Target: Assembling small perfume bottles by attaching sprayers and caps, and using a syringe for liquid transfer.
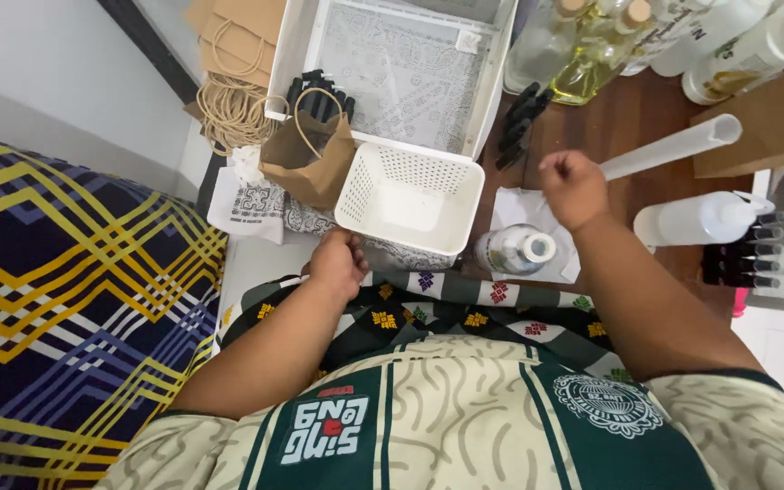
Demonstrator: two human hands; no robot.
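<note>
A small white basket [407, 199] is touched at its near corner by the left hand [338, 263], while a long white tube [671, 146] is held near one end by the right hand [573, 188].

The basket is seen in front of the person, just below a big white tray [392, 63], with a brown paper bag [308, 154] beside it. The left hand is curled loosely at the basket's edge; whether it is gripped cannot be told. The right hand is closed in a fist around the tube, above a white paper [524, 213] on the table [610, 122]. A clear bottle [514, 249] is stood just below that hand. It could be knocked over if the tube is swung low.
</note>
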